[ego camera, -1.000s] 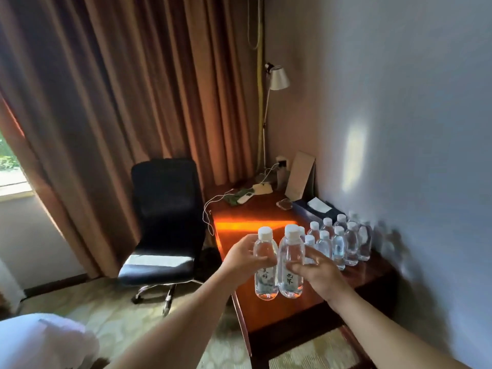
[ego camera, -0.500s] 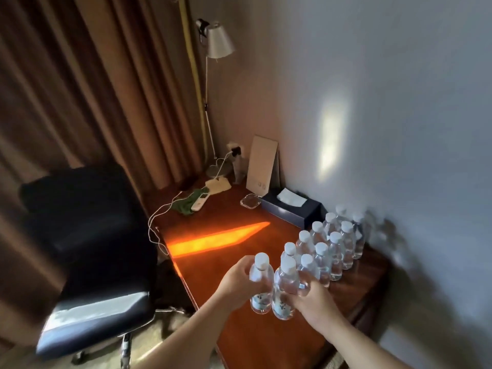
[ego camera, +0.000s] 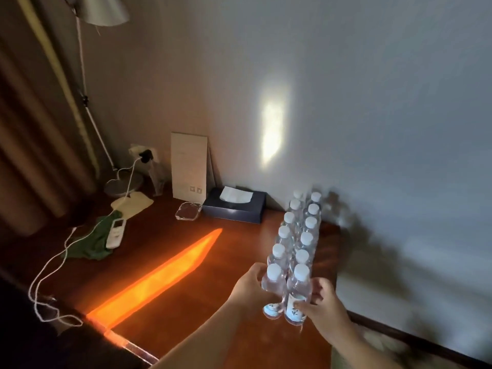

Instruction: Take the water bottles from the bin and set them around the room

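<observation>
Over on the left of the desk (ego camera: 165, 278) a white cable (ego camera: 50, 272) trailed off the front edge beside a green cloth (ego camera: 93, 243) and a white remote (ego camera: 115, 233) — well apart from the action, so no snag threat there, I judged. Moving right, the left hand (ego camera: 253, 286) was wrapped around the left bottle (ego camera: 273, 291), fingers curled on its body, and the right hand (ego camera: 323, 302) gripped the right bottle (ego camera: 299, 296) the same way, the two bottles touching side by side. Both sat at the near end of a double row of bottles (ego camera: 300, 230) running back toward the wall, close by a dark tissue box (ego camera: 235, 206).

The danger, as I read it: the row was packed tight, caps nearly shoulder to shoulder, and a nudge from the pair going down could have toppled the whole line like dominoes. Whether their bases were on the wood yet, I couldn't tell. They also sat close to the desk's right edge, so a slide could have sent one off.

The bottles themselves looked small, clear, full, white-capped, with a pale label low down — light, smooth plastic, easy to squeeze and slip.
</observation>
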### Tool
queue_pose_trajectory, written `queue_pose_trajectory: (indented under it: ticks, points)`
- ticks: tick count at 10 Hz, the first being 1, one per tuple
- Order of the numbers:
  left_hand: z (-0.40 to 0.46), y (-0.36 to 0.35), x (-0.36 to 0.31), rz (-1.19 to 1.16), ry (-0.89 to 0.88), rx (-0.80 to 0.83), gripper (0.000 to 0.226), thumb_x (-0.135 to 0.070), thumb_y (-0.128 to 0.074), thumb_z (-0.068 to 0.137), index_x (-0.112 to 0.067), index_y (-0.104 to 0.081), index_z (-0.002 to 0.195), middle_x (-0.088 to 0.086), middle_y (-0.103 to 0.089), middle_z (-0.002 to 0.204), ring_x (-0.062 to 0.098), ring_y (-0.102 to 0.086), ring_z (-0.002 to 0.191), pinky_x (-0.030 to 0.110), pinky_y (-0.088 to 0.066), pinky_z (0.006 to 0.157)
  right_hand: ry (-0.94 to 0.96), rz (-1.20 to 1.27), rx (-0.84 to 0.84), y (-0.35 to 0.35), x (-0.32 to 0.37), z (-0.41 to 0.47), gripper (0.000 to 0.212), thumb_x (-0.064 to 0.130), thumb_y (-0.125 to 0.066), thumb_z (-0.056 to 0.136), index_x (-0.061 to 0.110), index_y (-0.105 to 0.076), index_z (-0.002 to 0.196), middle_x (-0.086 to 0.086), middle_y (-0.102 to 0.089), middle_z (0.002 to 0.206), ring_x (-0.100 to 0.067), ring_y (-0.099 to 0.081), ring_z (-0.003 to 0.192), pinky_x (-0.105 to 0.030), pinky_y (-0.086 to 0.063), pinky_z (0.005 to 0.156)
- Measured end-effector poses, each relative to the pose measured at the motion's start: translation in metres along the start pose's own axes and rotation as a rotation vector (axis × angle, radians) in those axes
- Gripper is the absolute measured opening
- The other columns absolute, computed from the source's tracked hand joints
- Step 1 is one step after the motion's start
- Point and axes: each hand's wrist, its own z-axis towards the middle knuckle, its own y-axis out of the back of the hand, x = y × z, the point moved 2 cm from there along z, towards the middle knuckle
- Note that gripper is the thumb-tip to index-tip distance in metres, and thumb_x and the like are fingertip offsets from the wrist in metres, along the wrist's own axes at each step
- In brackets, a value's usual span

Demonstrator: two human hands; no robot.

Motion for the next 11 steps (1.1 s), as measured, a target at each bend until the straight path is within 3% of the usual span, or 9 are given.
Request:
queue_pose_trajectory:
  ticks: [1,2,3,4,5,6,8,9,11]
  points:
    - [0.012,0.0,0.012,0.009,-0.05,0.037,0.074,-0.043,-0.085,0.051,-0.048,-0.053,0.117,-0.022,-0.057,0.116,-0.004,-0.059,0.094,0.016,-0.05,0.078,-0.025,-0.031,-0.054,-0.011,-0.003,-0.005,0.073,0.04,-0.085,0.062,0.029,-0.047,0.124,0.007,-0.066,0.121,-0.007,-0.066,0.108,-0.029,-0.056,0.088]
    - [0.02,-0.002,0.021,-0.001,-0.073,0.068,0.073,-0.036,-0.084,0.055,-0.045,-0.054,0.121,-0.013,-0.059,0.117,0.002,-0.061,0.097,0.021,-0.054,0.085,-0.026,-0.064,-0.114,-0.017,-0.007,-0.007,0.07,0.028,-0.085,0.073,0.025,-0.046,0.132,0.006,-0.061,0.126,-0.01,-0.059,0.116,-0.034,-0.052,0.097]
    - [0.025,-0.005,0.022,-0.011,-0.089,0.077,0.072,-0.03,-0.087,0.058,-0.043,-0.055,0.122,-0.011,-0.065,0.115,0.006,-0.065,0.1,0.029,-0.055,0.092,-0.05,-0.058,-0.156,-0.017,-0.011,-0.005,0.061,0.019,-0.085,0.076,0.028,-0.047,0.124,0.01,-0.061,0.118,-0.008,-0.06,0.109,-0.017,-0.049,0.081]
    - [0.031,-0.004,0.022,0.004,-0.106,0.087,0.072,-0.03,-0.088,0.06,-0.044,-0.055,0.122,-0.016,-0.066,0.116,0.003,-0.065,0.101,0.028,-0.054,0.094,-0.078,0.003,-0.183,-0.019,-0.014,-0.005,0.057,0.002,-0.083,0.075,0.023,-0.05,0.117,0.003,-0.067,0.115,-0.011,-0.064,0.111,-0.019,-0.052,0.084]
    - [0.032,-0.005,0.023,0.051,-0.126,0.092,0.071,-0.036,-0.087,0.06,-0.048,-0.052,0.121,-0.024,-0.064,0.115,-0.009,-0.062,0.096,0.014,-0.05,0.083,-0.1,0.044,-0.172,-0.022,-0.018,-0.006,0.057,0.0,-0.082,0.075,0.021,-0.05,0.117,0.002,-0.065,0.117,-0.005,-0.061,0.111,-0.019,-0.054,0.089]
    - [0.027,-0.004,0.019,0.095,-0.139,0.071,0.069,-0.044,-0.084,0.058,-0.054,-0.047,0.115,-0.03,-0.058,0.108,-0.021,-0.056,0.09,0.003,-0.043,0.069,-0.102,0.049,-0.153,-0.023,-0.016,-0.002,0.057,0.003,-0.083,0.076,0.024,-0.048,0.116,0.008,-0.064,0.116,0.002,-0.06,0.107,-0.011,-0.05,0.079]
    - [0.028,0.002,0.018,0.137,-0.133,0.071,0.069,-0.048,-0.081,0.057,-0.056,-0.042,0.114,-0.031,-0.055,0.106,-0.019,-0.055,0.087,0.004,-0.041,0.067,-0.106,0.034,-0.137,-0.03,-0.013,0.001,0.061,0.006,-0.084,0.076,0.017,-0.047,0.122,0.007,-0.061,0.118,0.008,-0.056,0.102,-0.007,-0.044,0.074]
    - [0.03,0.0,0.02,0.121,-0.133,0.082,0.071,-0.048,-0.08,0.057,-0.058,-0.038,0.114,-0.032,-0.053,0.109,-0.02,-0.053,0.087,0.004,-0.041,0.068,-0.1,0.037,-0.138,-0.029,-0.011,0.001,0.061,0.005,-0.084,0.075,0.018,-0.047,0.121,0.003,-0.063,0.117,-0.001,-0.061,0.106,-0.014,-0.048,0.082]
    - [0.031,0.002,0.031,-0.056,-0.069,0.238,0.094,-0.03,-0.084,0.064,-0.033,-0.033,0.143,-0.007,-0.05,0.14,0.009,-0.054,0.119,0.013,-0.053,0.084,-0.101,0.025,-0.122,-0.021,-0.01,0.001,0.053,0.005,-0.078,0.077,0.025,-0.05,0.117,0.008,-0.062,0.117,-0.01,-0.058,0.114,-0.03,-0.048,0.098]
